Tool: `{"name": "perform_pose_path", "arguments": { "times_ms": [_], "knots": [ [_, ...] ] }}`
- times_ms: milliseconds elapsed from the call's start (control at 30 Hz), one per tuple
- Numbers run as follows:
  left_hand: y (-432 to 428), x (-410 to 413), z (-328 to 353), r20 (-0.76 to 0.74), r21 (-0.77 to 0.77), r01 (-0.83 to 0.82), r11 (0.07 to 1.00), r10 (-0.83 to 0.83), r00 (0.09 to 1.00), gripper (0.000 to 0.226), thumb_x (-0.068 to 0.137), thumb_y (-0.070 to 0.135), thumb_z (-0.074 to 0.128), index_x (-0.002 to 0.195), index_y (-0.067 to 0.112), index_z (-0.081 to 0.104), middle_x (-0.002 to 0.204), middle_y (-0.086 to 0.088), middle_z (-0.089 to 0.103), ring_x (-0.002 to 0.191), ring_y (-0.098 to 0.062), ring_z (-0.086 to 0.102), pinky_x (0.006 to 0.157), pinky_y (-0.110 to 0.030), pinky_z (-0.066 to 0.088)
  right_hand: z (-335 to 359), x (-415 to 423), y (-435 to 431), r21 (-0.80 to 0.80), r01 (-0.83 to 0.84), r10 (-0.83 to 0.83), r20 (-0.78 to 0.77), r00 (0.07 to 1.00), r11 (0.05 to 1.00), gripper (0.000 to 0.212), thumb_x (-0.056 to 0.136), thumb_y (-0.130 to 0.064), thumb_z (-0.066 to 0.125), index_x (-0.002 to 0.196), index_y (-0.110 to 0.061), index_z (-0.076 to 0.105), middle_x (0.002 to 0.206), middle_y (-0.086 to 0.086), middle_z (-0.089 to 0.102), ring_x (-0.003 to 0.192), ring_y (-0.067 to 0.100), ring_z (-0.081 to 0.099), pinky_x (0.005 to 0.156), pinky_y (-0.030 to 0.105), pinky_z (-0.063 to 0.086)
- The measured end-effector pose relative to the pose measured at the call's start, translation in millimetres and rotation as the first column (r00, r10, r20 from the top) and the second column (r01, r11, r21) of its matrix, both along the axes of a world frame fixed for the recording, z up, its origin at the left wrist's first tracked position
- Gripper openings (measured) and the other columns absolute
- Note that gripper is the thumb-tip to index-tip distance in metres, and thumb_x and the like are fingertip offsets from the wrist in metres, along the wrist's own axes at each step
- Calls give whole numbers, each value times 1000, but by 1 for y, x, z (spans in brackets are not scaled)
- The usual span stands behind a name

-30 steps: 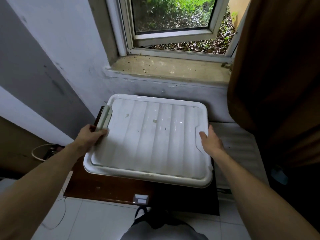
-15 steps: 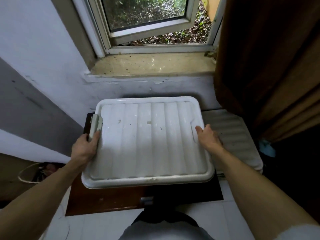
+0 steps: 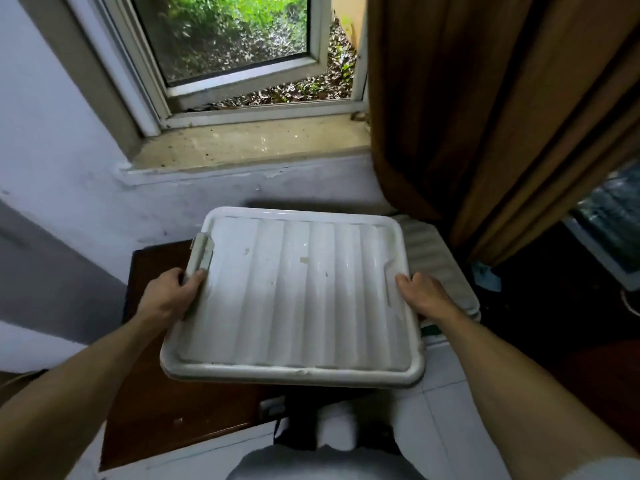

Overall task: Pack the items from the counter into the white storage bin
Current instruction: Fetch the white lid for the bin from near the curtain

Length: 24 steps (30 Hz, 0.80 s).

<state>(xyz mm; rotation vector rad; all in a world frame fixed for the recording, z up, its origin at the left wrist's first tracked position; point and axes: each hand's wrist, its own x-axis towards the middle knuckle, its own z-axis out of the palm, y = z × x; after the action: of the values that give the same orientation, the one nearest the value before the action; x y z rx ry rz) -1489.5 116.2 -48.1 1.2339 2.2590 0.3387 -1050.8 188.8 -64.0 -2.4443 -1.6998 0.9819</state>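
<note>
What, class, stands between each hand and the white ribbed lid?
Nothing visible does. The left hand grips the white ribbed lid at its left edge, just below the grey latch. The right hand grips its right edge. Any bin body beneath the lid is hidden.

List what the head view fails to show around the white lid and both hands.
1. Head view: whatever lies under the white lid; the lid itself covers it, so no bin interior shows.
2. Head view: the fingers of the left hand and right hand, tucked under the lid's rim.
3. Head view: the second ribbed white piece, partly behind the lid and the brown curtain.
</note>
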Motion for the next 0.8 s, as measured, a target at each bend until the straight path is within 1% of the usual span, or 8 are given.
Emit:
{"name": "perform_pose_path", "arguments": {
  "times_ms": [67,100,167,233,267,367,600,800],
  "knots": [
    [6,23,4,-47,15,48,999,-47,998,46,93,57,49,84,13,56,82,-10,63,62,-22,58,50,-30,40,-2,24,-12,26,36,-37,15,999,999,62,97,-52,33,123,-1,58,123,22,61,105,34,60,85,37,46],
    [9,36,5,-75,27,74,997,-72,995,46,93,58,48,79,14,54,83,-12,64,63,-23,57,53,-32,39,-2,37,-16,38,51,-52,30,998,998,64,97,-53,31,125,-2,57,124,22,61,108,35,59,87,38,45],
    [14,62,6,-109,48,111,993,-106,988,50,92,60,47,77,13,54,85,-9,64,71,-28,57,62,-35,42,-1,65,-21,56,59,-63,59,996,997,65,98,-55,29,128,-2,53,128,22,59,113,36,58,90,39,43],
    [18,91,8,-115,59,119,991,-112,987,57,92,62,46,80,8,57,85,-2,61,80,-30,59,71,-38,46,1,95,-22,75,45,-50,70,996,996,66,99,-57,28,130,-3,52,128,22,58,113,37,58,93,40,46],
    [19,107,9,-115,66,116,991,-108,987,59,91,64,46,78,8,56,81,-1,60,79,-30,58,72,-39,47,1,112,-23,86,34,-40,69,997,996,67,99,-58,28,129,-4,54,126,21,60,111,36,59,94,42,47],
    [19,159,8,-99,78,108,991,-100,990,59,89,67,46,70,12,53,68,-5,57,70,-29,56,67,-39,45,4,165,-24,97,29,-33,31,999,995,69,97,-63,29,123,-5,58,118,18,63,102,35,62,90,46,51],
    [26,275,8,-78,66,112,991,-107,991,64,86,73,44,73,12,59,71,-6,63,65,-26,61,62,-37,48,23,282,-22,121,16,-28,98,995,993,59,101,-56,32,113,-5,59,109,18,63,87,30,60,77,36,51],
    [50,354,8,-57,55,203,978,-200,978,57,89,67,46,69,14,53,71,-7,63,60,-21,58,53,-31,38,28,358,-32,104,90,-103,119,988,990,60,101,-55,33,114,-3,59,109,18,63,82,26,54,77,36,50]
  ]
}}
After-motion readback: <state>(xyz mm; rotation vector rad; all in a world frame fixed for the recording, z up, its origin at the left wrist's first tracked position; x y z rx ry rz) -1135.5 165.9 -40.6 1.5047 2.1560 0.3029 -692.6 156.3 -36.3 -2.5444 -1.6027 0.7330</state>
